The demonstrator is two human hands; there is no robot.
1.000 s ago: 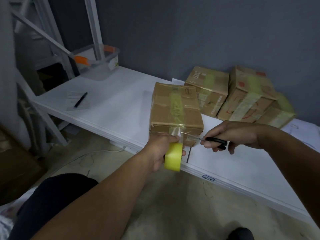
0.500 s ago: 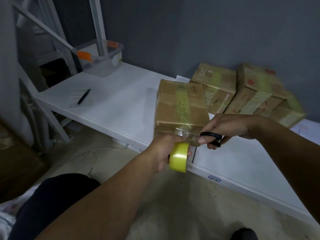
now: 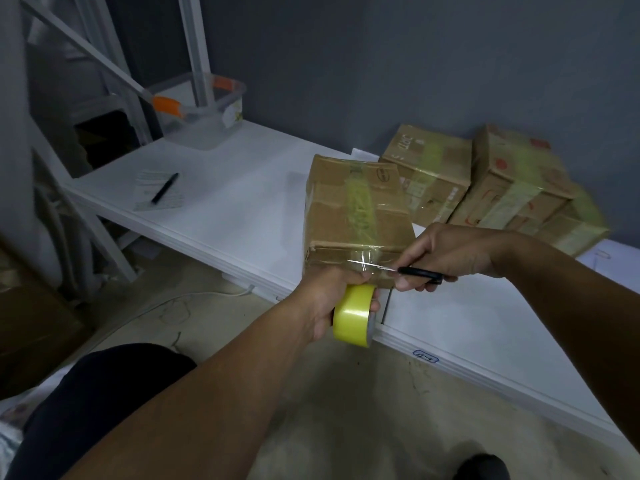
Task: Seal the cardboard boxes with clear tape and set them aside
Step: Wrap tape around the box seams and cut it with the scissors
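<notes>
the left hand grips the yellow tape roll at the counter edge. just above it stands the box, tape stretched to its front. the right hand, beside it, holds scissors, blade at the tape; more boxes lie beyond.

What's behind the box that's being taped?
Behind the box being taped, against the grey wall, lie other taped cardboard boxes, and a corner of white paper peeks out. Whatever else lies directly behind it is hidden.
</notes>
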